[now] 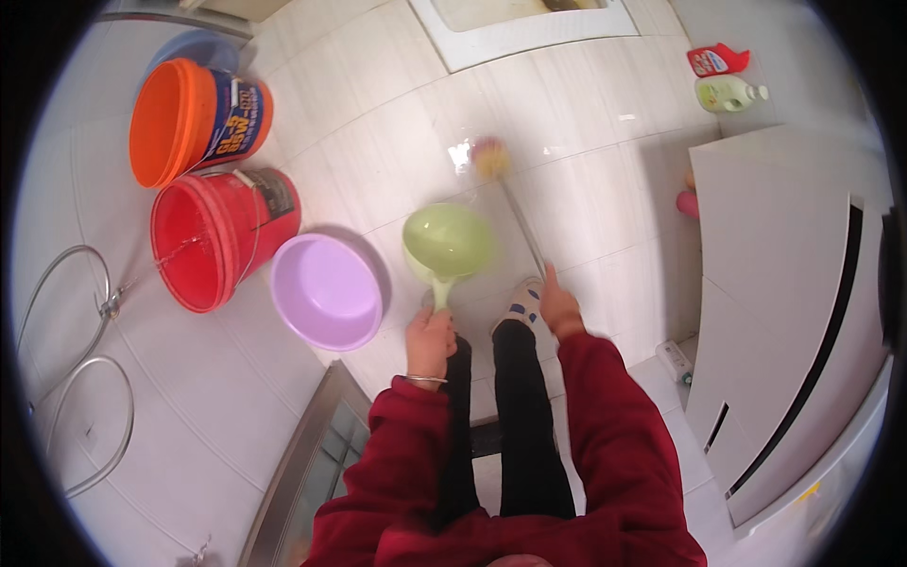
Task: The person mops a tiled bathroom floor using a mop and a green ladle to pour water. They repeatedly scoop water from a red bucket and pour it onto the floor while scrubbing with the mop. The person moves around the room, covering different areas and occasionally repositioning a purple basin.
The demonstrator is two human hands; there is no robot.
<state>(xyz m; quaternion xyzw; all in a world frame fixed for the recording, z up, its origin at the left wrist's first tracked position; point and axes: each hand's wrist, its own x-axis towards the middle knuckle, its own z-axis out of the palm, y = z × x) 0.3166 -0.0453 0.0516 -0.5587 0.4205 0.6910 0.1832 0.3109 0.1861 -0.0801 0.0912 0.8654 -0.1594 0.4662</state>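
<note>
My left hand [431, 342] is closed round the handle of a light green water ladle [448, 242], its bowl held out in front of me. In my right hand [559, 307] is the thin handle of a long brush [489, 159]; its yellow and reddish head is blurred and rests on or just above the pale tiled floor [576, 203]. Small shiny wet patches show beside the brush head. To the left of the ladle stands a purple basin [327, 291].
Left of the basin is a red bucket [225, 234], with water running into it from a tap [111, 304]. Behind it stand an orange bucket [198, 123] and a blue basin [194, 49]. Bottles [727, 93] sit at the far right, near a white cabinet [770, 302].
</note>
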